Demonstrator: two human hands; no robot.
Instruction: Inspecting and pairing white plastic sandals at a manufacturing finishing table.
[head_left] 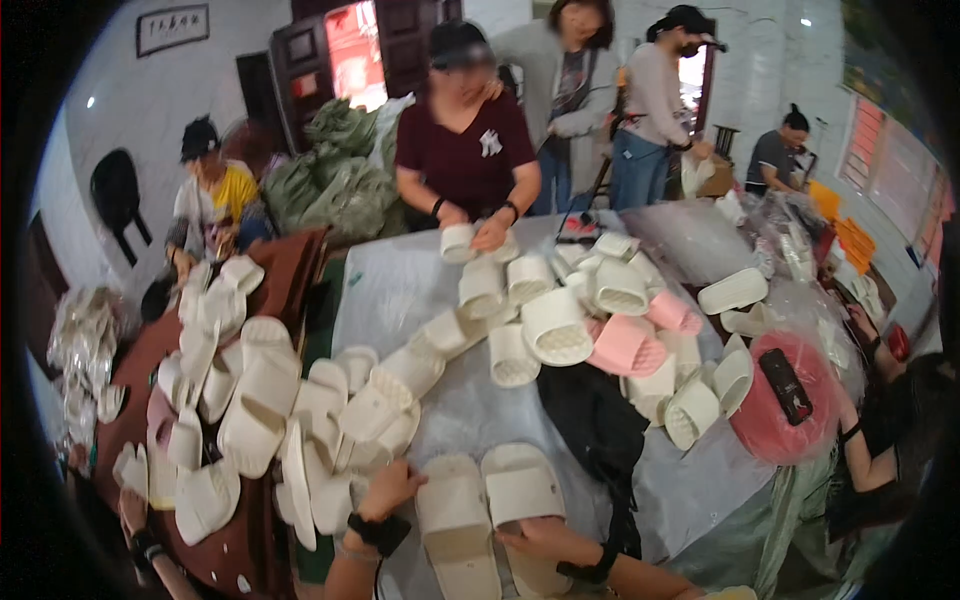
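Two cream-white slide slippers lie side by side, toes away from me, at the near edge of the table. My left hand point(391, 490) has its fingers curled at the outer edge of the left slipper point(455, 508), beside its strap. On the right slipper point(523, 484), my right hand point(545, 539) grips around the foot opening, just below the strap, partly covering the insole. Both wrists wear dark bands. Just beyond my left hand is a heap of cream slippers point(375, 405). A black cloth point(592, 420) lies right of the pair.
More cream slippers point(555, 327) and pink slippers point(628, 346) are piled mid-table. Slippers cover a brown surface point(130, 440) at left. A pink bag point(785, 400) with a black case sits right. Across the table a person point(466, 150) handles slippers; other people work around.
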